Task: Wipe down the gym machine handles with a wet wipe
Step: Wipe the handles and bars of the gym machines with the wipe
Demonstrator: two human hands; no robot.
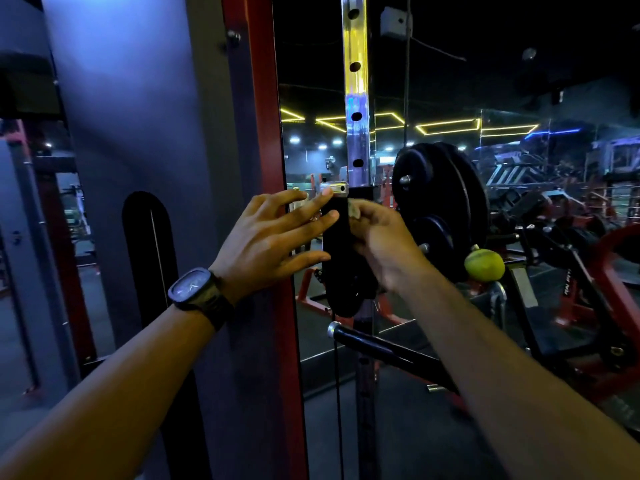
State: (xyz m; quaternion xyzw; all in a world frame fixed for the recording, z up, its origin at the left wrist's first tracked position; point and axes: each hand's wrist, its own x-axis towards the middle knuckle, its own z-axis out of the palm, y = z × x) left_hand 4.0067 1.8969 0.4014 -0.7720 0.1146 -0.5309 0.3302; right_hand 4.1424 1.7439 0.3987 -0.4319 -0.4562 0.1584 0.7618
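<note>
A black upright handle [335, 230] with a chrome cap [334, 187] hangs on the perforated chrome post [356, 98]. My left hand [273, 237], with a dark watch at the wrist, rests its spread fingertips on the handle's left side without gripping it. My right hand [384, 240] is on the handle's right side, fingers closed on a pale wet wipe [354, 211] pressed against the grip; only a small part of the wipe shows. A second black handle bar [384, 351] with a chrome end juts out lower down.
A red frame upright [273, 133] and grey panel [138, 133] stand close on the left. Black weight plates [440, 195] and a yellow-green ball [484, 265] sit just right of the handle. A black cable [337, 393] drops below. More machines fill the dim right background.
</note>
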